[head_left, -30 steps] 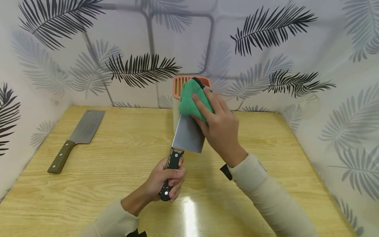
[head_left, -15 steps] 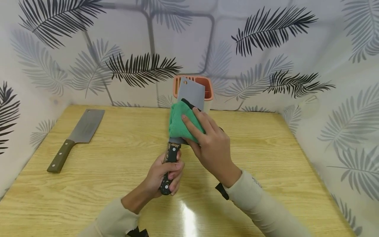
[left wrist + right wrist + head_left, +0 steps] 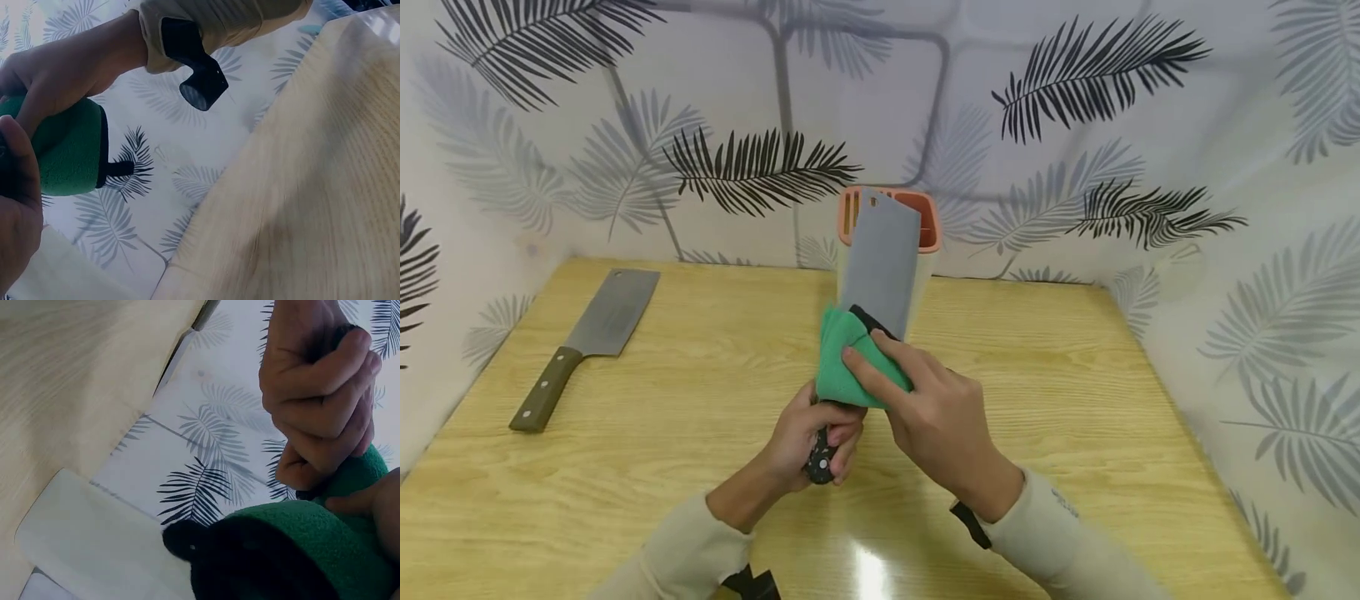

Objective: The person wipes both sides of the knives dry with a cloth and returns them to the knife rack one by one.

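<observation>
My left hand [image 3: 816, 437] grips the worn black handle [image 3: 821, 463] of a cleaver, whose blade [image 3: 882, 258] points up and away from me. In my right hand [image 3: 943, 417] is a green cloth [image 3: 853, 371] with a black edge, wrapped over the blade's lower end right at the handle and covering that part. The fingers of the right hand lie spread on the cloth. Seen from the right wrist, the left hand [image 3: 322, 406] has its fingers curled round the handle, with the cloth [image 3: 312, 540] just below.
A second cleaver [image 3: 583, 342] with a brown handle lies on the left of the wooden table [image 3: 722, 333]. Behind the held blade, near the patterned backdrop, stands a cream knife holder [image 3: 925, 271] with an orange slotted top.
The right hand has drawn the cloth down the blade, from its far end to the handle, so the upper blade now shows. The left hand keeps its grip and has shifted slightly.
</observation>
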Available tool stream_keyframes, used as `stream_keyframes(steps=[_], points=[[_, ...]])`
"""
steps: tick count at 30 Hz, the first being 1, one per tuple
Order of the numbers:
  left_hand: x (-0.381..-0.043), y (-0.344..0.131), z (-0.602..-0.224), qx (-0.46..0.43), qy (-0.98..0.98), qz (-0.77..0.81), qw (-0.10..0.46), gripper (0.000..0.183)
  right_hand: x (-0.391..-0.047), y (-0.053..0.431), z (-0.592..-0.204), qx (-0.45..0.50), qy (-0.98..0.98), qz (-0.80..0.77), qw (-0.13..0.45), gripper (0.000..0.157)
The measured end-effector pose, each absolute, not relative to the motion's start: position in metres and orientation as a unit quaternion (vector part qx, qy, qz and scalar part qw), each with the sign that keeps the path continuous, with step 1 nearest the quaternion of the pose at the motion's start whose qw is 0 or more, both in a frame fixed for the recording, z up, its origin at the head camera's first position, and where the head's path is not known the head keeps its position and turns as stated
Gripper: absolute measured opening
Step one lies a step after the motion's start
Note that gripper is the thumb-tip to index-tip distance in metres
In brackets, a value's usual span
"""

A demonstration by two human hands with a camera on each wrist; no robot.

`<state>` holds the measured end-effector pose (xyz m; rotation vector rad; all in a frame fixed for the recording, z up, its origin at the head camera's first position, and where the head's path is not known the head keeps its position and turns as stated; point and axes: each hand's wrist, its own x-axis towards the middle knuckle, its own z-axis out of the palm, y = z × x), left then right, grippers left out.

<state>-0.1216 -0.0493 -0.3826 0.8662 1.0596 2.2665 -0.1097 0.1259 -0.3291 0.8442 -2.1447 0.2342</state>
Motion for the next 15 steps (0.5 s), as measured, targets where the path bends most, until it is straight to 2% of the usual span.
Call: stream_keyframes(steps=[3, 11, 12, 15], points=[[-0.122, -0.047, -0.38, 0.299, 0.388, 0.832, 0.262, 0.021, -0.118, 0.128, -0.324, 0.318, -0.852, 0.081, 0.407, 0.05], [-0.114, -0.038, -0.379, 0.241, 0.439, 0.818, 0.283, 0.003, -0.177, 0.157, -0.295, 0.208, -0.89, 0.086, 0.397, 0.052], [-0.113, -0.037, -0.379, 0.234, 0.459, 0.812, 0.275, 0.004, -0.181, 0.161, -0.294, 0.208, -0.89, 0.09, 0.395, 0.054], [-0.112, -0.037, -0.377, 0.218, 0.518, 0.793, 0.235, 0.023, -0.181, 0.166, -0.293, 0.222, -0.884, 0.091, 0.4, 0.059]])
